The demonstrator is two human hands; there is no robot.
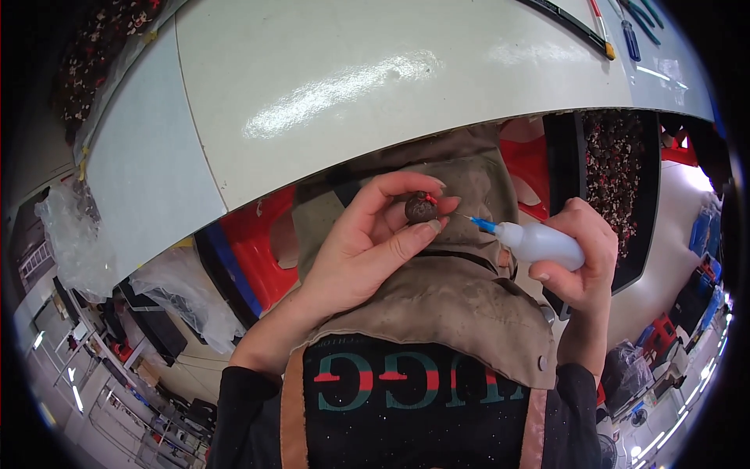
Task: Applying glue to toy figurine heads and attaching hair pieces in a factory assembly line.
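Note:
Between the thumb and fingers of my left hand is a small round dark brown piece with a bit of red on its top; its exact kind I cannot make out. My right hand is wrapped round a white squeeze bottle lying tilted in the grip. From the bottle's blue nozzle a thin needle points left toward the brown piece, ending just short of it or near my fingertips. Both hands are over my lap, above a brown apron.
A pale table curves ahead of me. On its far right lie a brush, a blue-handled screwdriver and green-handled pliers. A black bin of small dark, red and white pieces stands at my right; a similar heap sits far left.

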